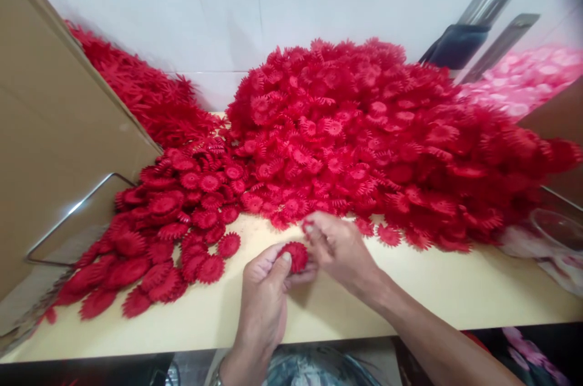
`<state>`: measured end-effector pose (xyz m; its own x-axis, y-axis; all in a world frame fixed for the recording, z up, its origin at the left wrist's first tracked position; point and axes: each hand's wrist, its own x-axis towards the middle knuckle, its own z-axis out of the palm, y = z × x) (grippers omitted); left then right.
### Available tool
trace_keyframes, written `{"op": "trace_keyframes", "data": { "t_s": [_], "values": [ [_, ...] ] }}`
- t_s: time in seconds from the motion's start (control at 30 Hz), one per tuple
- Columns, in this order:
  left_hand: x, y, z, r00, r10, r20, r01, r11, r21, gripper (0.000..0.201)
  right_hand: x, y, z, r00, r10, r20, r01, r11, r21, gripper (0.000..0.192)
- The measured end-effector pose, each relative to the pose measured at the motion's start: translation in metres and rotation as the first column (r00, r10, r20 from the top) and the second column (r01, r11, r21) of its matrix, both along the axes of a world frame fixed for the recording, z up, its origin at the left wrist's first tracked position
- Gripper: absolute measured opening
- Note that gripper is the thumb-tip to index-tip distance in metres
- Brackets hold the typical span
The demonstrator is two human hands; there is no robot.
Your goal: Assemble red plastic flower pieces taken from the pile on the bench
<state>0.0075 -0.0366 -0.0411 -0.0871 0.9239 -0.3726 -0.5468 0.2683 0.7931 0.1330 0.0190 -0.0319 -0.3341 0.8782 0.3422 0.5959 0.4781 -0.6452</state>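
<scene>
The left hand [264, 295] is pinching a red toothed flower piece [296, 254] between thumb and fingers, just above the pale desk [410, 289]. The right hand [339, 249] is touching it from the right, fingers curled and perhaps nipping a second small red piece. A big red pile [373, 137] is lying just behind.

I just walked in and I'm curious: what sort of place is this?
Probably a small workshop where artificial flowers are put together by hand: a huge heap of red plastic flower pieces on a workbench, a cardboard box alongside, and pink pieces behind.
</scene>
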Motion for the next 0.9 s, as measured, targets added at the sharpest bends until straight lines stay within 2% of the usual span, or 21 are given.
{"op": "trace_keyframes", "data": {
  "t_s": [0.03,0.1,0.17,0.23,0.3,0.37,0.43,0.47,0.6,0.67,0.77,0.9],
  "values": [
    [-0.001,0.000,0.002,1.000,0.007,0.000,-0.007,1.000,-0.017,0.010,0.002,0.008,0.002,0.997,-0.065,0.031,0.063,0.996,0.064,0.021],
    [-0.002,0.001,0.005,1.000,0.010,0.025,-0.009,0.999,-0.042,0.011,0.007,0.026,0.006,0.974,-0.165,0.158,0.135,0.973,0.185,0.032],
    [-0.004,0.001,0.007,0.997,0.008,0.083,-0.005,0.999,-0.043,0.015,0.010,0.038,0.012,0.921,-0.230,0.313,0.146,0.951,0.271,0.043],
    [-0.005,0.000,0.008,0.989,0.013,0.145,-0.008,0.999,-0.036,0.020,0.011,0.038,0.017,0.904,-0.233,0.358,0.125,0.946,0.299,0.040],
    [-0.006,0.000,0.006,0.980,0.013,0.198,-0.010,1.000,-0.014,0.021,0.009,0.027,0.019,0.954,-0.112,0.277,0.055,0.977,0.206,0.032],
    [-0.006,0.000,0.004,0.972,-0.005,0.236,0.001,1.000,0.020,0.019,0.004,0.011,0.017,0.985,0.065,0.157,-0.067,0.998,0.007,0.023],
    [-0.005,-0.001,0.003,0.972,-0.035,0.231,0.026,0.999,0.046,0.017,-0.001,-0.002,0.012,0.986,0.159,0.055,-0.149,0.977,-0.154,0.008],
    [-0.004,-0.001,0.002,0.976,-0.048,0.212,0.038,0.998,0.052,0.017,-0.003,-0.007,0.009,0.985,0.169,0.014,-0.164,0.968,-0.189,0.004],
    [-0.002,-0.003,0.000,0.995,-0.041,0.092,0.039,0.999,0.029,0.020,-0.007,-0.012,0.000,0.968,0.195,-0.159,-0.223,0.958,-0.181,0.013],
    [-0.001,-0.002,-0.002,0.999,-0.019,0.048,0.019,1.000,0.005,0.023,-0.007,-0.011,-0.001,0.959,0.207,-0.192,-0.240,0.956,-0.167,0.015],
    [-0.001,0.003,-0.002,0.999,0.020,0.033,-0.020,1.000,0.000,0.022,-0.012,-0.014,0.000,0.980,0.169,-0.107,-0.178,0.980,-0.084,0.016],
    [-0.003,0.007,0.002,0.990,0.111,0.086,-0.110,0.994,-0.006,0.025,-0.022,-0.017,0.004,0.997,0.072,0.039,-0.076,0.990,0.120,0.016]
  ]
}}
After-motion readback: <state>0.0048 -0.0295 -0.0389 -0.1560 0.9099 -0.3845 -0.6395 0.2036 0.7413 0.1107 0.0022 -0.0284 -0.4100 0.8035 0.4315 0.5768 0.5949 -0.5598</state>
